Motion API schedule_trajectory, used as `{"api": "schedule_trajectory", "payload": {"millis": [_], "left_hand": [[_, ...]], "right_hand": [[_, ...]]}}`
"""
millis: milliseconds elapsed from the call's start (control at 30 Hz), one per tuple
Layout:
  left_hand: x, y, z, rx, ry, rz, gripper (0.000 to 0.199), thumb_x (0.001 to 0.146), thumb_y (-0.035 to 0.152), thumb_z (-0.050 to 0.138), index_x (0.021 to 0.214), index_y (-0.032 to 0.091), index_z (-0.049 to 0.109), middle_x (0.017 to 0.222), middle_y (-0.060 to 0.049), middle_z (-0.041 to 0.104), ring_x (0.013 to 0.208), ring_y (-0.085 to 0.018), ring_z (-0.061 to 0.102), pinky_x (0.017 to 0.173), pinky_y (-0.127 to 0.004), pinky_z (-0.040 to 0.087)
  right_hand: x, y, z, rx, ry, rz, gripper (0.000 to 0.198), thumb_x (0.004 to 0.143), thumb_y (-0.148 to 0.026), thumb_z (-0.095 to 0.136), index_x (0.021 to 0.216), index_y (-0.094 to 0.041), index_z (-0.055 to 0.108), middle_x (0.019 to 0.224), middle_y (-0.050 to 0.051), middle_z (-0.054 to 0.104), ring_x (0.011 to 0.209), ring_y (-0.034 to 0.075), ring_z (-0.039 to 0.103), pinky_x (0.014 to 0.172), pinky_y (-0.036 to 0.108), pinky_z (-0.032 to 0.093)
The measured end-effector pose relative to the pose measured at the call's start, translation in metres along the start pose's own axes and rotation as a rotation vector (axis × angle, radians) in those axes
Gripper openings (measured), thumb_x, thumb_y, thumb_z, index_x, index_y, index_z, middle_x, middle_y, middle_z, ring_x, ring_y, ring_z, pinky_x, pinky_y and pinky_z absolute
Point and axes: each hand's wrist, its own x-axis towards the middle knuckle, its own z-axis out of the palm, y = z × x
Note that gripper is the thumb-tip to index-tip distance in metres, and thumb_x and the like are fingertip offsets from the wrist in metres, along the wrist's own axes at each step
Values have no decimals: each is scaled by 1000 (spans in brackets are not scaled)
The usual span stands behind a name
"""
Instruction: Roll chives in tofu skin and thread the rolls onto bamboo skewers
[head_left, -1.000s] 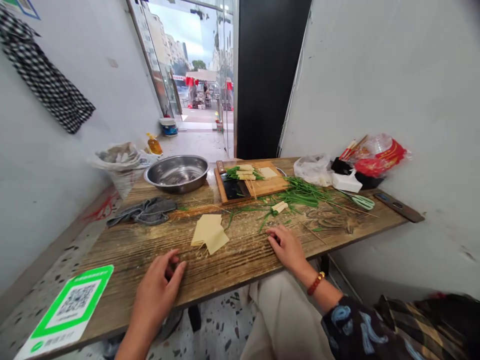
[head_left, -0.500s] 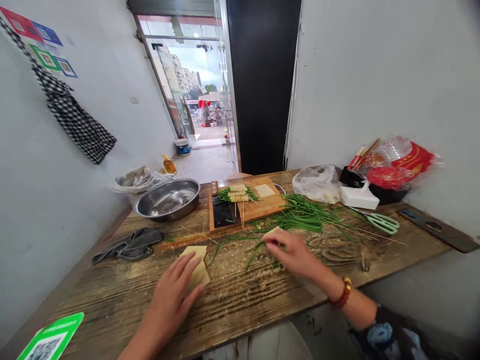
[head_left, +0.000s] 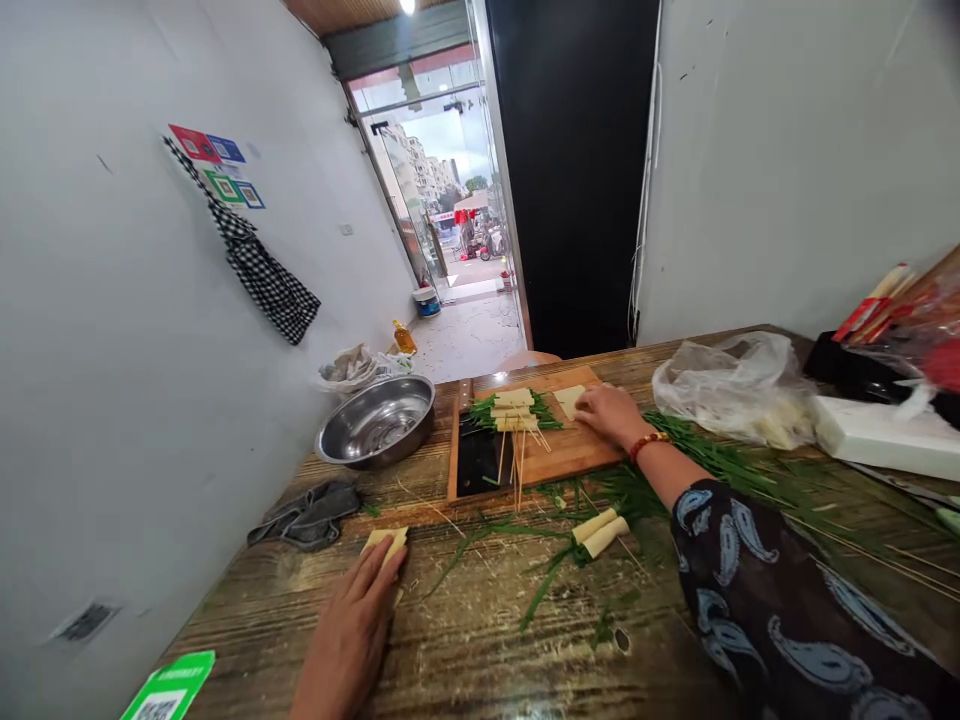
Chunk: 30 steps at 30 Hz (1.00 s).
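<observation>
My left hand [head_left: 351,612] lies flat with its fingers stretched over a pale tofu sheet [head_left: 391,538] on the left of the table. Reaching forward, my right hand [head_left: 609,412] pinches the edge of another square tofu sheet [head_left: 568,400] on the wooden cutting board [head_left: 559,460]. Beside that sheet, skewered tofu rolls [head_left: 516,412] with green chives inside rest on the board, partly over a dark knife blade [head_left: 480,465]. Two more tofu rolls [head_left: 600,533] around chives sit on the table between my hands, with a thin skewer poking out.
Loose chives [head_left: 712,460] lie under and beyond my right forearm. A steel basin [head_left: 379,425] and a grey cloth [head_left: 307,515] are at the left. On the right are a plastic bag [head_left: 739,385], a white box [head_left: 885,435] and thin skewers [head_left: 874,555].
My right hand has left the tofu rolls at the table's middle and moved forward to the sheet on the board. My left hand stays on its sheet. The view has swung left.
</observation>
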Motion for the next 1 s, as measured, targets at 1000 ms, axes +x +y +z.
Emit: {"api": "schedule_trajectory", "payload": {"millis": [1000], "left_hand": [[-58, 100, -52, -547, 172, -163, 33, 93, 22, 41, 122, 17, 54, 124, -11, 58, 117, -22, 52, 101, -43, 44]], "right_hand": [[-290, -152, -24, 34, -211, -313, 28, 95, -21, 42, 114, -19, 62, 112, 10, 65, 104, 22, 58, 92, 43, 47]]}}
